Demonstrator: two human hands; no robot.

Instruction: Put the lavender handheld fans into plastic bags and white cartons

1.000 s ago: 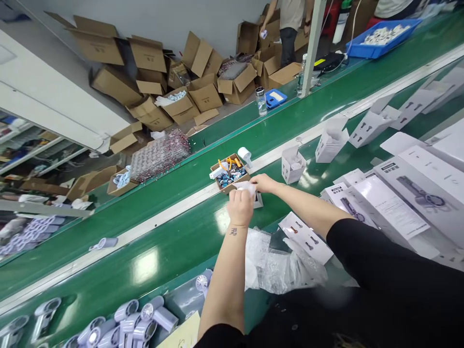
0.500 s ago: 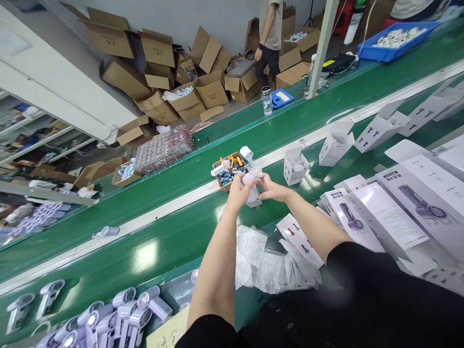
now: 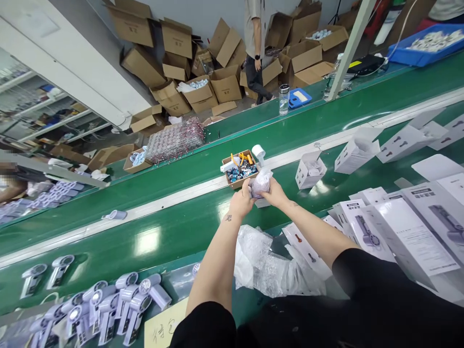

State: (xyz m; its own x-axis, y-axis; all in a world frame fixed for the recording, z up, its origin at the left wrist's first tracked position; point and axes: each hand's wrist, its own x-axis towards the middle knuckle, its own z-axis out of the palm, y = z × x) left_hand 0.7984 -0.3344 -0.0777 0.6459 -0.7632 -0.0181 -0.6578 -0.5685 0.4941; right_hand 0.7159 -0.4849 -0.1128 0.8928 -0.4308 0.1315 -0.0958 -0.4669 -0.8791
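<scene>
A purple handheld fan in clear bubble wrap [image 3: 261,182] is between my two hands over the green belt. My left hand [image 3: 242,200] grips its left side with curled fingers, and my right hand [image 3: 276,194] closes on it from the right. Just below the wrapped fan, part of a small white box [image 3: 262,203] shows; the hands and fan cover the rest of it. Loose bubble-wrap bags [image 3: 264,266] lie close to my body, beneath my forearms. Behind the hands stands a cardboard box of small parts and orange-handled pliers [image 3: 235,181], beside a white handheld fan [image 3: 258,152].
Unwrapped purple fans [image 3: 108,309] crowd the lower left by a handwritten card [image 3: 163,326]. Open white boxes [image 3: 311,169] line the belt to the right, and printed cartons [image 3: 416,237] stack nearer. A glass bottle [image 3: 284,100] stands beyond, with a person [image 3: 254,48] behind.
The wrapped fan now sits upright and bunched between both hands, having been tilted over the white box. My view has shifted, and the person behind has moved left against the cartons.
</scene>
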